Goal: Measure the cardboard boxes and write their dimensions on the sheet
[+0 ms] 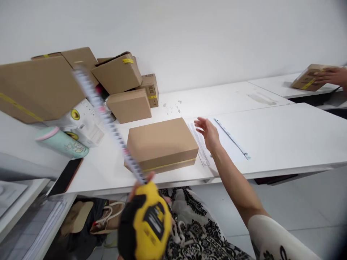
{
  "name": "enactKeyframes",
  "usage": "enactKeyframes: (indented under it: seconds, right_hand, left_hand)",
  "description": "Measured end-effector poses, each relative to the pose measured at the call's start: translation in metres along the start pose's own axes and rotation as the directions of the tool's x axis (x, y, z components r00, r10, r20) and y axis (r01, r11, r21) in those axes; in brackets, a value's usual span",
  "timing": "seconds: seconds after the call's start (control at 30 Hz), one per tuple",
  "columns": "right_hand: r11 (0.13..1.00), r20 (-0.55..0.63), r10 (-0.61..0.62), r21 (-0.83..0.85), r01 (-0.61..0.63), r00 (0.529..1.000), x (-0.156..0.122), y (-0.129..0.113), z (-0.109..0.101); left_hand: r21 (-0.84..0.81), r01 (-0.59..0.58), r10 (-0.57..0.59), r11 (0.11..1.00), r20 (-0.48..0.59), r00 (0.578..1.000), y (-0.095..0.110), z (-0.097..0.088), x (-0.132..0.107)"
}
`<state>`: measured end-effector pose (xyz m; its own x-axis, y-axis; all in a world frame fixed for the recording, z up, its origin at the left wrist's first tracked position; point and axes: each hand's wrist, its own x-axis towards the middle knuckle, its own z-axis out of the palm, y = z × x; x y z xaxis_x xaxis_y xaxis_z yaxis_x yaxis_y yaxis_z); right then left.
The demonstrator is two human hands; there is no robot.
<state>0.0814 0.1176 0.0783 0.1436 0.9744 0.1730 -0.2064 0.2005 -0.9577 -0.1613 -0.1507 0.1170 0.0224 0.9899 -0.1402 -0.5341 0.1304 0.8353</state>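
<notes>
A yellow and black tape measure [152,225] is close to the camera, gripped in my left hand [133,192], most of which the case hides. Its white blade [112,131] sticks out up and to the left, blurred, passing in front of the boxes. A closed brown cardboard box [162,142] with a yellow strip along its side lies on the white table [187,103]. To the right of that box, my right hand [209,134] is over printed paper [200,148], fingers apart and holding nothing. A ruler-like strip [231,138] lies beside it.
Several cardboard boxes [120,74] are stacked at the back left. Near them are a mint tumbler [65,142], a white box [88,124] and a dark flat object [66,177]. At far right another person's hand [330,76] touches a small box [307,77].
</notes>
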Motion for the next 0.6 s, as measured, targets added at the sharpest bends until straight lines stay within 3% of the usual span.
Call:
enactKeyframes:
  seconds: [0.07,0.1,0.17,0.3,0.43,0.6]
  right_hand:
    - [0.998,0.022,0.032,-0.055,-0.031,0.999,-0.039,0.013,-0.015]
    - [0.996,0.033,0.054,-0.076,-0.051,0.998,-0.057,0.019,-0.018]
    - [0.992,0.074,0.087,-0.099,-0.08,0.993,-0.086,0.029,-0.018]
    - [0.989,0.205,0.089,-0.134,-0.062,0.975,-0.114,0.027,-0.008]
    - [0.961,0.257,-0.007,-0.265,0.077,0.966,-0.118,-0.008,-0.01]
    - [0.922,0.208,-0.109,-0.345,0.177,0.972,-0.112,-0.056,-0.013]
  left_hand:
    - [0.071,-0.181,0.191,0.981,-0.17,0.967,0.006,-0.027,-0.001]
    - [0.129,-0.311,0.335,0.941,-0.25,0.908,0.007,-0.039,0.0]
    - [0.215,-0.411,0.46,0.886,-0.287,0.841,0.003,-0.059,0.007]
    - [0.173,-0.352,0.385,0.92,-0.223,0.895,-0.003,-0.083,0.027]
    - [0.101,-0.38,0.392,0.919,-0.138,0.91,0.021,-0.077,0.033]
    - [0.092,-0.472,0.477,0.877,-0.037,0.878,0.071,-0.044,0.034]
